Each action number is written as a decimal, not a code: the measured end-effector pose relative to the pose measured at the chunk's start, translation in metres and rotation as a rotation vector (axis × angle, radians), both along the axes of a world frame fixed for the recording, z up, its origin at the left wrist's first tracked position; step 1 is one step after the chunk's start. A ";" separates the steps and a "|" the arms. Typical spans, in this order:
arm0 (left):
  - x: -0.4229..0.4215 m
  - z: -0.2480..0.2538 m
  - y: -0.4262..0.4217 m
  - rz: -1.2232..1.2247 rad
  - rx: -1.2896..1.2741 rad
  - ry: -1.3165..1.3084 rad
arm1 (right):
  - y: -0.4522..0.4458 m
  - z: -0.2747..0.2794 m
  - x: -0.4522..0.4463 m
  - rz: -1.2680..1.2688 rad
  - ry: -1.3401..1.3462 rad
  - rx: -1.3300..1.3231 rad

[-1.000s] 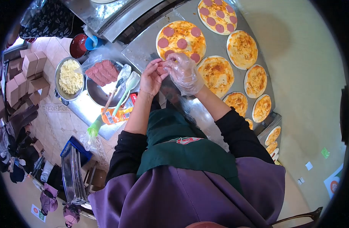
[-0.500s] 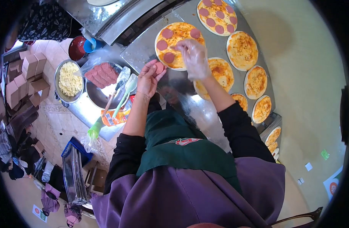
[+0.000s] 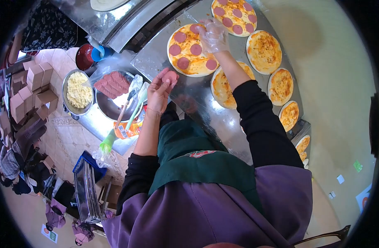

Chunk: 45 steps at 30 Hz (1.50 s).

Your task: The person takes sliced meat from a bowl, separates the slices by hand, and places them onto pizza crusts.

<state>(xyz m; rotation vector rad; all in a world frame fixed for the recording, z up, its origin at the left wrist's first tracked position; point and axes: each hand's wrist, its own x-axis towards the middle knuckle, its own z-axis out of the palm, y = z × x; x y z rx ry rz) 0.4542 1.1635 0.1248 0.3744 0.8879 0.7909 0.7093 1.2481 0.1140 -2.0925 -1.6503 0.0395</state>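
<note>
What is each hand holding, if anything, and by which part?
The left hand pinches a round pink slice by its edge nearest the palm. Whether the gloved right hand, at the pizza, holds anything cannot be told.

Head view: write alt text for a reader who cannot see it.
A plastic-gloved right hand reaches over a pizza dotted with pink slices, while the left hand holds at least one more slice. More pizzas lie on the metal counter; at left, bowls hold pale crumbly food and stacked slices.

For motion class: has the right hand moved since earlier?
Yes: the right hand moved from the near edge of the leftmost sausage pizza to its far right.
</note>
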 end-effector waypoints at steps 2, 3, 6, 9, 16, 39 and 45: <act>0.001 -0.002 -0.002 0.003 0.064 0.020 | -0.012 0.009 -0.004 0.070 0.095 0.016; 0.002 -0.004 -0.001 0.007 0.086 0.044 | -0.021 0.013 -0.011 0.073 0.097 0.010; 0.005 -0.009 0.001 0.032 0.117 0.063 | -0.051 0.025 -0.040 0.135 0.620 0.018; 0.012 -0.010 0.002 0.043 0.140 0.059 | -0.082 0.031 -0.060 0.319 0.557 -0.030; 0.026 -0.008 -0.007 0.029 0.234 0.088 | -0.117 0.044 -0.084 0.283 0.467 0.082; 0.033 -0.005 -0.032 0.017 0.232 0.039 | -0.151 0.046 -0.090 0.196 0.513 0.186; 0.030 -0.010 -0.038 -0.016 0.222 0.026 | -0.154 0.037 -0.095 0.126 0.751 0.156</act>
